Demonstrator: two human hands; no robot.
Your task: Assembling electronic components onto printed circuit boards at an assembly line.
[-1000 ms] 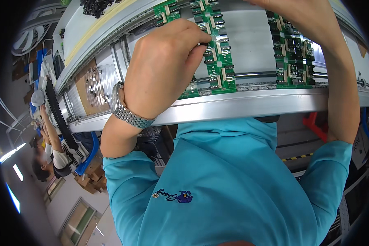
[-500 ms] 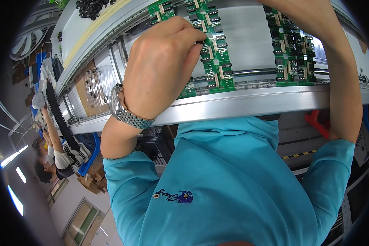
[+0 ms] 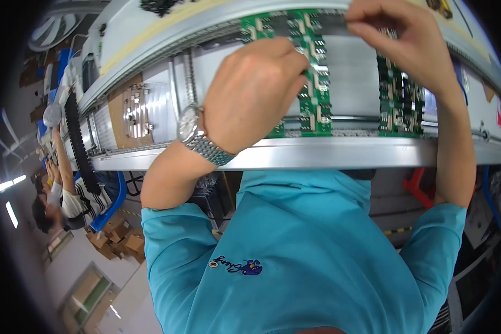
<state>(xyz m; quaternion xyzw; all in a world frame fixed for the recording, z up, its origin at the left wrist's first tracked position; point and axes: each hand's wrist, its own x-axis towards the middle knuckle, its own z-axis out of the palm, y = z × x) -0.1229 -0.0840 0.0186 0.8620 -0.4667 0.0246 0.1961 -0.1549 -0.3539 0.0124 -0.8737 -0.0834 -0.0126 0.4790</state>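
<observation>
Left hand (image 3: 256,94) sits knuckles-up over the green circuit board (image 3: 312,83) at twelve o'clock on the conveyor rail (image 3: 328,153), fingers curled down onto its left edge, though whether they actually pinch it is hidden. Right hand (image 3: 401,39), up at one o'clock, has its fingertips pinched at the board's far edge, above a second green board (image 3: 401,100) just to the right. A silver wristwatch (image 3: 197,136) shows on the left wrist.

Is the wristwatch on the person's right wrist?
No, the metal wristwatch sits on the left wrist, just below the left hand that rests on the green circuit board.
</observation>
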